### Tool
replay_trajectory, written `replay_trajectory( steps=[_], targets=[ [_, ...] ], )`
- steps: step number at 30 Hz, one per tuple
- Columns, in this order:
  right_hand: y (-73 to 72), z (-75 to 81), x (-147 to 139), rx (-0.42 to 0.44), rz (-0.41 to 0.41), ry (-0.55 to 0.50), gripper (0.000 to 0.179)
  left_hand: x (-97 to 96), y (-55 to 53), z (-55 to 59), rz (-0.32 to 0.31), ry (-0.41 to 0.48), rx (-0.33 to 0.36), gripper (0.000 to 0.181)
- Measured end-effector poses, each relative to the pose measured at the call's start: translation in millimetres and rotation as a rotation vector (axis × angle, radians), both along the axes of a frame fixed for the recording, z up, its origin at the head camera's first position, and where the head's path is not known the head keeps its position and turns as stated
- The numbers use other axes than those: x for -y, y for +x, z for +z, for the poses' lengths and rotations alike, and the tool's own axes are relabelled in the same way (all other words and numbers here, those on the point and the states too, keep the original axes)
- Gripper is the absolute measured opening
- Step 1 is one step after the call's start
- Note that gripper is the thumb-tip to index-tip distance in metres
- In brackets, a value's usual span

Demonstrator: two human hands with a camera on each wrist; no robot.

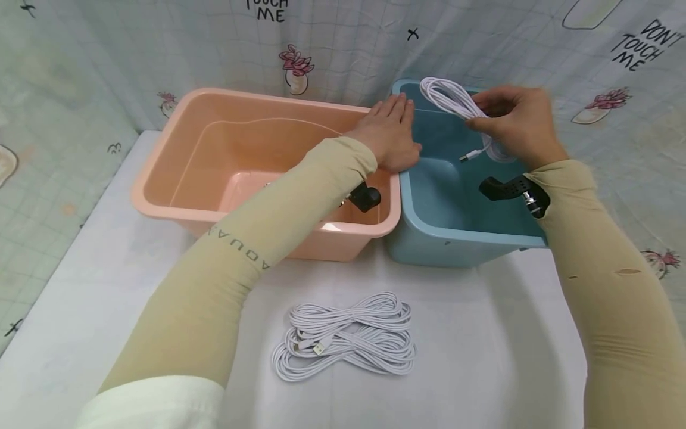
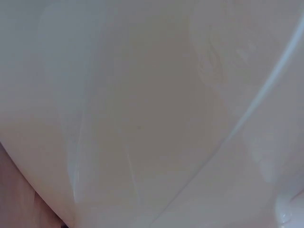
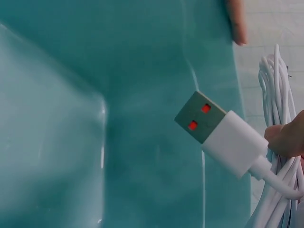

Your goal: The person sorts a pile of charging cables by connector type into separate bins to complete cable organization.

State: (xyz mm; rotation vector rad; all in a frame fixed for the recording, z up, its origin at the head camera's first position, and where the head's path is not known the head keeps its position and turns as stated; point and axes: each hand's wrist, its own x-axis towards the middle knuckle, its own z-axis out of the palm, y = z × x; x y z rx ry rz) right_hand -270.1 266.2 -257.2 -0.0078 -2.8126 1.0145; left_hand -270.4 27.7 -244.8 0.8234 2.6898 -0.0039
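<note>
My right hand grips a coiled white USB cable above the blue bin. The cable's USB plug dangles below the hand, over the bin's inside, in the right wrist view. My left hand lies with straight fingers on the adjoining rims of the pink bin and the blue one. The left wrist view shows mostly smooth bin wall, with a bit of the hand at its lower left edge.
More coiled white cables lie on the white table in front of the bins, plug ends on top. A patterned cloth hangs right behind the bins. Both bins stand side by side, their rims meeting.
</note>
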Motion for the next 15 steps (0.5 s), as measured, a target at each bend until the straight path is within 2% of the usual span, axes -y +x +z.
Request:
replay_trajectory(
  steps=[8,15],
  targets=[
    [-3.1,-4.7,1.0,0.043,0.009,0.109,0.045,0.0,-0.6,-1.1,-0.002,-0.005,-0.003,0.078],
    [-2.7,-7.0,2.4,0.076,0.022,0.154,0.047,-0.6,0.0,-1.9,0.011,0.001,-0.013,0.079]
  ],
)
